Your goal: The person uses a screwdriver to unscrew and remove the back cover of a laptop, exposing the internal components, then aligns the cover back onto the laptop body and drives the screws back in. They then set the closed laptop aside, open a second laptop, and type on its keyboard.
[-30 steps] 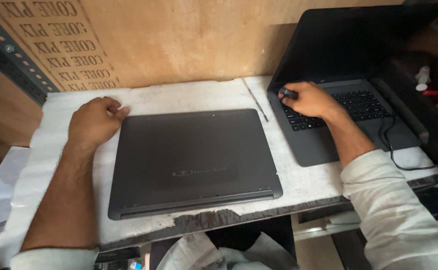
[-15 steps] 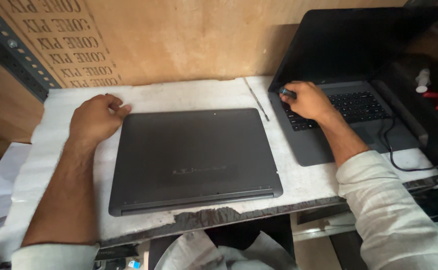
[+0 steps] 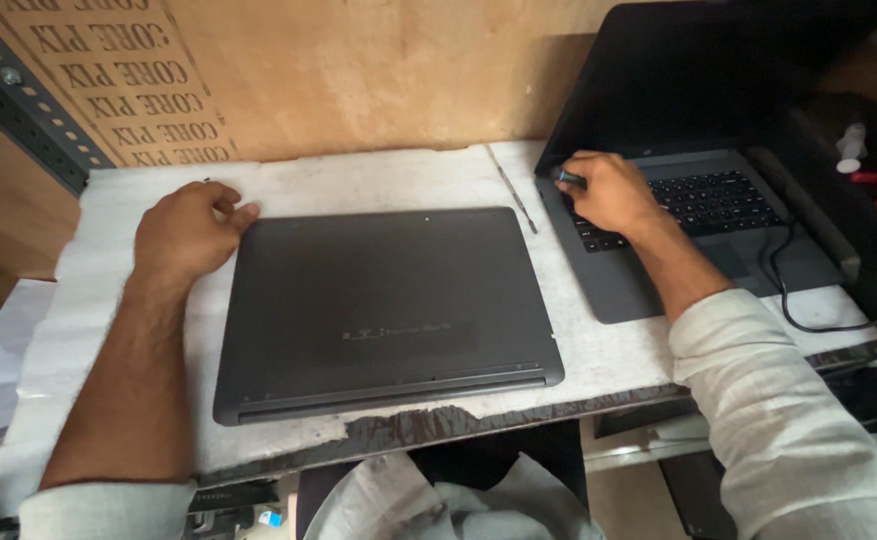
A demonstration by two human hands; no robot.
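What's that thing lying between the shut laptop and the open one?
In the head view, a thin metal rod lies on the white bench top between the closed laptop and the open laptop.

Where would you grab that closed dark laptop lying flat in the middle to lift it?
Probably by the two short side edges of the closed laptop, one hand from each side. It lies flat on the white bench, so nothing sticks up to pinch, and the left hand already rests at its far left corner.
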